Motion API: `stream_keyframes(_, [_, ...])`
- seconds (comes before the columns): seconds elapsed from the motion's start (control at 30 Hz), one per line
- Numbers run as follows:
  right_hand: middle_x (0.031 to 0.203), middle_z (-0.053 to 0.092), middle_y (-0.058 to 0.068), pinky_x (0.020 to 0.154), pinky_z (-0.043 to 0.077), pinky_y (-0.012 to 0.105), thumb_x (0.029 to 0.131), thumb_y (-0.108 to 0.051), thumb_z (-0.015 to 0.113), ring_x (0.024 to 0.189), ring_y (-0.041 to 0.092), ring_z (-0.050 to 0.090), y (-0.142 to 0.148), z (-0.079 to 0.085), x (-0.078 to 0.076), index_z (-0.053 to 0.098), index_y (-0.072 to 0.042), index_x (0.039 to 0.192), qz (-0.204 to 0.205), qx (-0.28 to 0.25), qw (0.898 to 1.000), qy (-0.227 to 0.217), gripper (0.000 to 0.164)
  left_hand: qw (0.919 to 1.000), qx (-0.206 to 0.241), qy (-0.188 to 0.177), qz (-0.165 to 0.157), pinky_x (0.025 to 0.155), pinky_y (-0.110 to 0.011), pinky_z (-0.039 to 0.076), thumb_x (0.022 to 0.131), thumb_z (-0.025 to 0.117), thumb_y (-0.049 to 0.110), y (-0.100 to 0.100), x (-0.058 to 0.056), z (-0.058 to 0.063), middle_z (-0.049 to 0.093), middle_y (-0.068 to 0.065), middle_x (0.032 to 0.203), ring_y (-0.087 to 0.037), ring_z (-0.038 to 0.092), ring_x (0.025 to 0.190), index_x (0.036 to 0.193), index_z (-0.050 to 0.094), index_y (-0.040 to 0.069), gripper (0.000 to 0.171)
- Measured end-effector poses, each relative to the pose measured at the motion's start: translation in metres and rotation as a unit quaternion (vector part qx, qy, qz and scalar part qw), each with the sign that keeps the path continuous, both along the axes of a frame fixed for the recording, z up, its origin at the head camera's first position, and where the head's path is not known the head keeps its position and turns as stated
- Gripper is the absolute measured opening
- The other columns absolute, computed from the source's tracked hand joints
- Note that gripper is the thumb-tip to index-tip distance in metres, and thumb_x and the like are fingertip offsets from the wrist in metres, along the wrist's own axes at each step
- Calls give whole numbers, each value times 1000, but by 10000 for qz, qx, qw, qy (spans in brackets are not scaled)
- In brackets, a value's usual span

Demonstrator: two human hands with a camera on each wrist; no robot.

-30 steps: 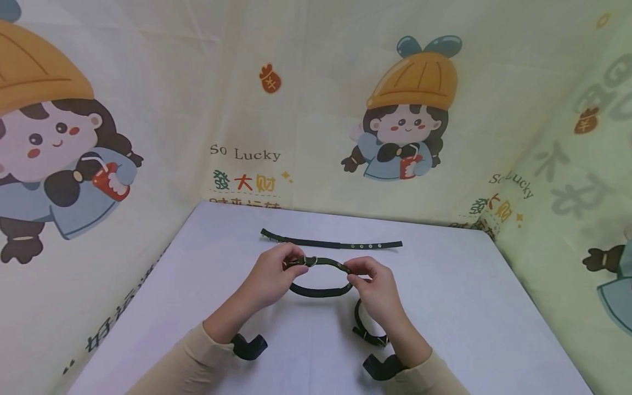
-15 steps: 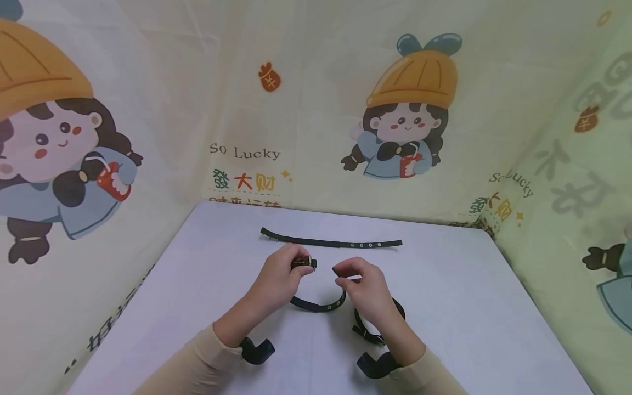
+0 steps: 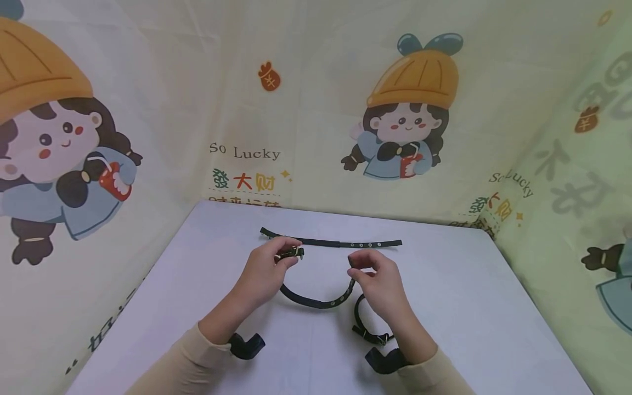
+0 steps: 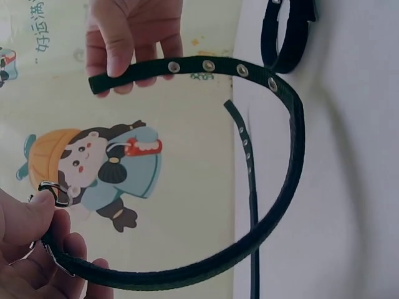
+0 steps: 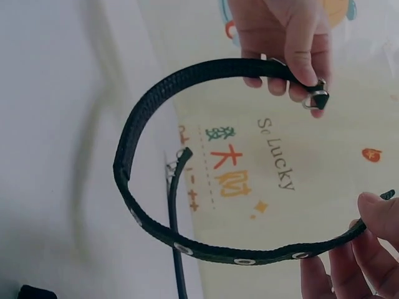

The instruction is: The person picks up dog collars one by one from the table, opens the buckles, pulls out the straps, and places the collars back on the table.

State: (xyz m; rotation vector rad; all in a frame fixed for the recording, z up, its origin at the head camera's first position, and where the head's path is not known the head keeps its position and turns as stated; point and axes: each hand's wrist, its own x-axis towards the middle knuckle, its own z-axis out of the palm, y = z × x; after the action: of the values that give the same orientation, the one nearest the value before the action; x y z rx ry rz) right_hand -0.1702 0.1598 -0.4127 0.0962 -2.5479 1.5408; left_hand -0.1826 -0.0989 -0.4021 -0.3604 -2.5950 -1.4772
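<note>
at lower centre, the dark strap (image 3: pixel 316 304) sags in an open curve, since the left hand (image 3: pixel 259 270) pinches its buckle end (image 3: pixel 296 253) and the right hand (image 3: pixel 381 281) its eyelet end (image 4: pixel 149 69), likely to hold the 2 apart; a looped strap (image 3: pixel 366 334) lies lower right.

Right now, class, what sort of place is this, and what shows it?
Probably a small, curtained tabletop workspace; anything beyond is hidden. Evidence: a white table, printed cloth behind and beside it, and a dark eyeleted strap held over it.
</note>
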Motion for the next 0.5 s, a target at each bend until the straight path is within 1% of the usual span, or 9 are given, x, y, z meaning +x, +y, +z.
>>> stream_keyframes(0.1, [112, 76, 7, 92, 60, 33, 93, 1, 79, 105, 19, 71, 5, 1, 0, 75, -14, 116, -132, -23, 9999, 80, 27, 9998, -70, 205, 29, 88, -37, 62, 100, 74, 4, -5, -2, -2, 77, 0, 117, -16, 72, 103, 128, 73, 19, 32])
stream_keyframes(0.23, [112, 76, 7, 88, 60, 26, 96, 0, 77, 106, 19, 72, 9, 1, -2, 74, -13, 117, -324, -68, 9992, 209, 25, 9990, -107, 388, 180, 82, -34, 60, 100, 74, 6, -9, -5, -4, 78, 0, 110, -17, 69, 97, 121, 74, 17, 23])
stream_keyframes(0.37, [109, 76, 9, 83, 62, 21, 97, 2, 75, 103, 21, 74, 12, -2, -4, 74, -11, 117, -465, -282, 9980, 324, 24, 9986, -53, 337, 392, 76, -29, 56, 100, 77, 14, -11, -6, -7, 74, 1, 101, -17, 65, 91, 114, 74, 18, 15])
stream_keyframes(0.5, [110, 76, 15, 82, 64, 24, 98, 4, 73, 101, 25, 76, 16, -6, -5, 73, -10, 118, -584, -577, 9962, 298, 25, 9984, 64, 236, 514, 71, -27, 52, 100, 79, 22, -14, -8, -10, 70, 0, 93, -20, 61, 85, 109, 74, 18, 12])
